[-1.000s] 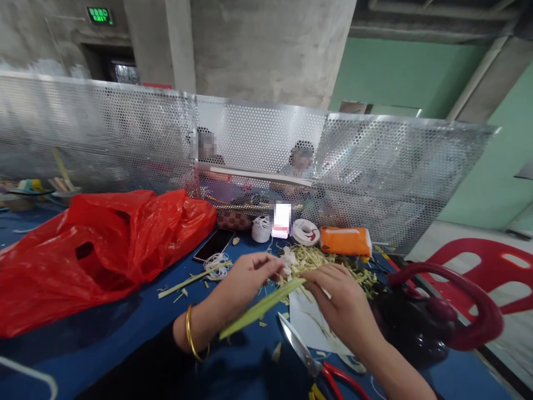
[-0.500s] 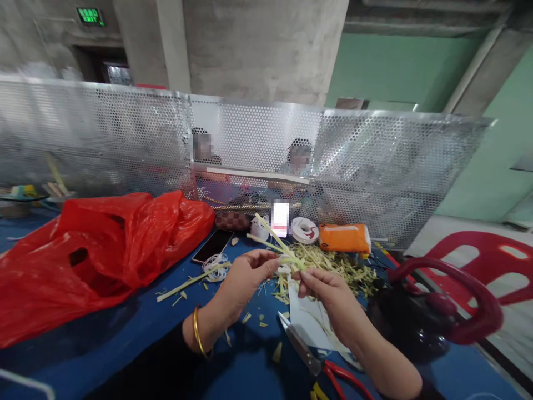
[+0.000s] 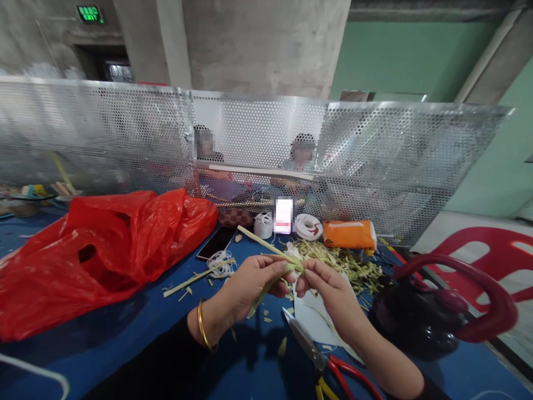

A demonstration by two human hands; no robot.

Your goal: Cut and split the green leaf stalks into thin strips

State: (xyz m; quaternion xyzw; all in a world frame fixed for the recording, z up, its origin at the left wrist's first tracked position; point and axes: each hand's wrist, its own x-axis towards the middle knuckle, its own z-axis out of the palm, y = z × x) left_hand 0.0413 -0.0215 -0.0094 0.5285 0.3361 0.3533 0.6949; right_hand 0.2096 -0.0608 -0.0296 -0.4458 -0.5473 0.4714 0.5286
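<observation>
Strip [image 3: 266, 245] was held above the tabletop [image 3: 156, 312].
Left hand [image 3: 258, 276] and right hand [image 3: 328, 284] grasped it, fingers pinched; scissors [image 3: 318, 360] lay near, scraps [image 3: 339, 260] far right.

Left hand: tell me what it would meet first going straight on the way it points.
Most likely the right hand, close ahead at the green strip that the left hand holds; the exact depth is unclear.

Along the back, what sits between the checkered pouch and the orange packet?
In the head view, left to right from checkered pouch to orange packet: a white string bundle, a bright, partly blurred screen, and a white ring-shaped roll.
</observation>
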